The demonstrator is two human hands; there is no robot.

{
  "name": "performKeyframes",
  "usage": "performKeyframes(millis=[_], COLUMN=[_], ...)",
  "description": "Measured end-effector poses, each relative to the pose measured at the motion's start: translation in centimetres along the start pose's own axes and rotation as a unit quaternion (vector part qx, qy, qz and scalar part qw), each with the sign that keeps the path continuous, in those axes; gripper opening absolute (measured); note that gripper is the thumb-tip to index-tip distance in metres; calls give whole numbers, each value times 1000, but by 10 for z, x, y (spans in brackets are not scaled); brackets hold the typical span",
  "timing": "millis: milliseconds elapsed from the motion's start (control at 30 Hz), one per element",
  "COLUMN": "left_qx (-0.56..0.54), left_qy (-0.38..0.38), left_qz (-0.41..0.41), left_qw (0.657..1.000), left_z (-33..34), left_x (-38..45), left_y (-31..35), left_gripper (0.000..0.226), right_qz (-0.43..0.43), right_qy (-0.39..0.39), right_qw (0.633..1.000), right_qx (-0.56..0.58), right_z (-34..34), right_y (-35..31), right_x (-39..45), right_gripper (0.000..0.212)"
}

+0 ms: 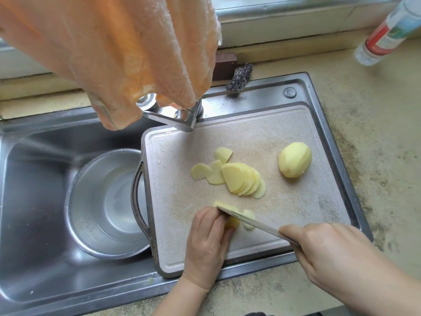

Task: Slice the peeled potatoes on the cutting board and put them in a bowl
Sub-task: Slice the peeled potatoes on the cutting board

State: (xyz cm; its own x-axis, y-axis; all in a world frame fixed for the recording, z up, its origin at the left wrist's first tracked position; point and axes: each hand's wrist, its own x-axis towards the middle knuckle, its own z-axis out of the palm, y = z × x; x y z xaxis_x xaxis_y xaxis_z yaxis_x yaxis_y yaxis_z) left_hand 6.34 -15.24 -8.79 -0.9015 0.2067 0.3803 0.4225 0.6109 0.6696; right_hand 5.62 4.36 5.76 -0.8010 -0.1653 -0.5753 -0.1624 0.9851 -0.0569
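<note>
slicing of peeled potatoes on a cutting board (284,137) laid over the right side of a steel sink (34,247). the left hand (208,242) curls its fingers over a potato piece (232,222) at the board's near edge, pinning it; the right hand (337,254) is clenched round the handle of a knife (250,222), whose blade rests across the piece. a fan of finished slices (241,179) lies mid-board, and a whole potato (295,159) sits apart at the far right. the empty metal bowl (107,201) stands in the basin, just beside the board. the flesh is judged firm but wet and slippery, the thin slices light and easily snapped; they are best gathered from below, in a stack. embossed writing on the sink rim (238,99) is too blurred to read, as is the label of the bottle (387,30).
</note>
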Motion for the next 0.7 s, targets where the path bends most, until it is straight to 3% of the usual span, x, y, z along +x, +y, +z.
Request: performKeyframes(millis=[433,700], left_qx=[5,35], left_qy=[-20,-31], left_qz=[-6,2], left_qw=[1000,999], left_z=[-3,-35], left_x=[2,-7], left_y=[0,-28], left_gripper=[27,32], right_qz=[-7,-56], right_qy=[-46,-20], right_qw=[999,998], right_qx=[-16,21], right_z=[-5,-5], right_y=[-10,-44], right_x=[5,21], right_gripper=[3,14])
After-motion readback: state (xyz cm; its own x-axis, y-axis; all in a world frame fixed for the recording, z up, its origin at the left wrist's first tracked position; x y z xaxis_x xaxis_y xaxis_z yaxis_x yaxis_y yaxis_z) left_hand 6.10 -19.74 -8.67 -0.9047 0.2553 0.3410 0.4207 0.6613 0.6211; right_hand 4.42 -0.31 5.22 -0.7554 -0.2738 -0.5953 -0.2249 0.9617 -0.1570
